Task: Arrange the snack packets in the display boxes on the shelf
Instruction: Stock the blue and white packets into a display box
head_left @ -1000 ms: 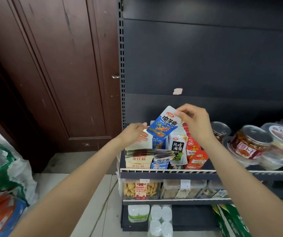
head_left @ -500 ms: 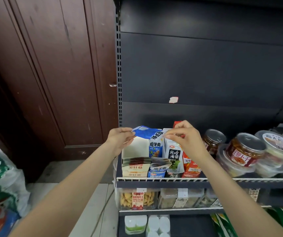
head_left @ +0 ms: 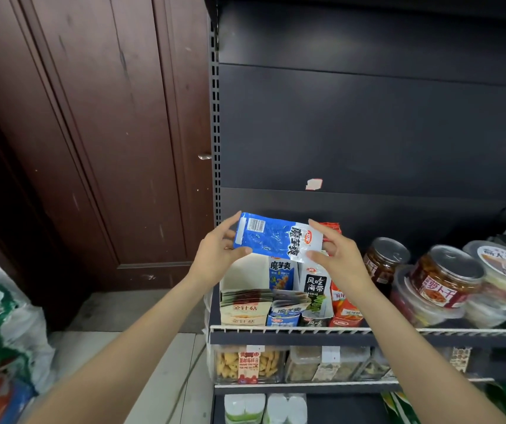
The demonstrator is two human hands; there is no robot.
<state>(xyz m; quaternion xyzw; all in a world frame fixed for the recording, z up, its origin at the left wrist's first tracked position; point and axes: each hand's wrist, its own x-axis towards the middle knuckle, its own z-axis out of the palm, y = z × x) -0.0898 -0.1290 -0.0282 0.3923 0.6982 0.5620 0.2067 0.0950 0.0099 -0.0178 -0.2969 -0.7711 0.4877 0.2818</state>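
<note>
Head view, centre of the frame: blue packet [head_left: 277, 238] held flat and sideways, barcode end to the left, above the display boxes [head_left: 288, 301] on the shelf [head_left: 291, 331]. Left hand [head_left: 215, 258] pinching the packet's left edge, thumb beneath, fingers [head_left: 230, 220] above. Right hand [head_left: 335, 255] pinching the right edge likewise. Both grasping the packet, neither released.

Below, four boxes side by side behind the wire rail: beige at left, then a blue box [head_left: 282, 283] with matching print, a black-and-white one, a red one at right. Jars [head_left: 444, 276] stacked at centre right, close to the right forearm.

Likely step: turning the packet upright for the blue box. Risks from here:
- slipping from a light two-edge pinch, glossy film offering little hold;
- dropping into the wrong box, the slots being narrow and touching;
- catching on upright packets already inside and bending them;
- nudging the jars with the right arm.
</note>
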